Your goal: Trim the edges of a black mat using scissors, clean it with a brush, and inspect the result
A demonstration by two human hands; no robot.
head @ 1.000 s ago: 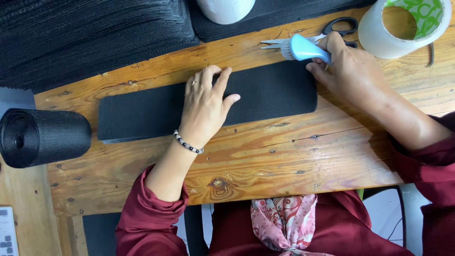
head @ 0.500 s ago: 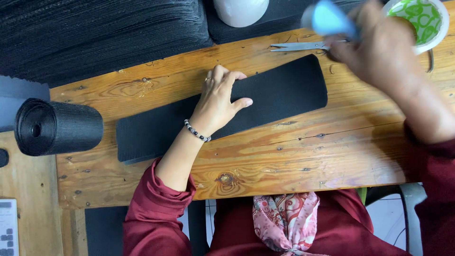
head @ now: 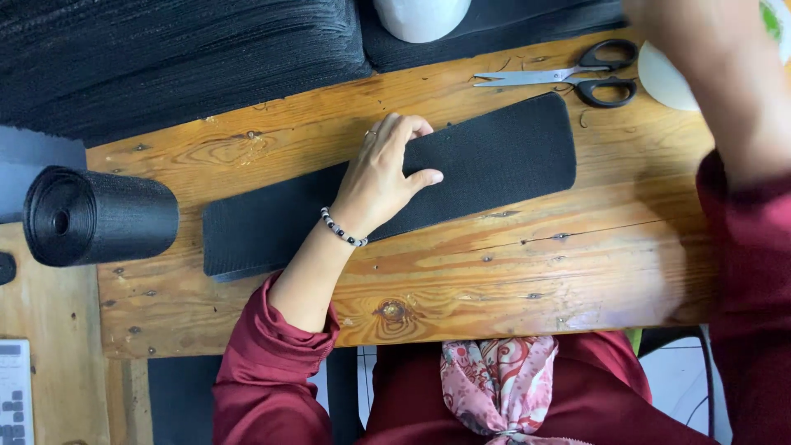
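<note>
While our left hand (head: 385,175) lies flat, fingers spread, on the black strip (head: 486,165), it grasps nothing. Our right hand is out of view; scissors (head: 577,74) lie beyond the strip.

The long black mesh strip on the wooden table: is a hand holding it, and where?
The left hand presses flat on the long black mesh strip near its middle, pinning rather than gripping. The right hand is out of frame, only its forearm showing.
</note>
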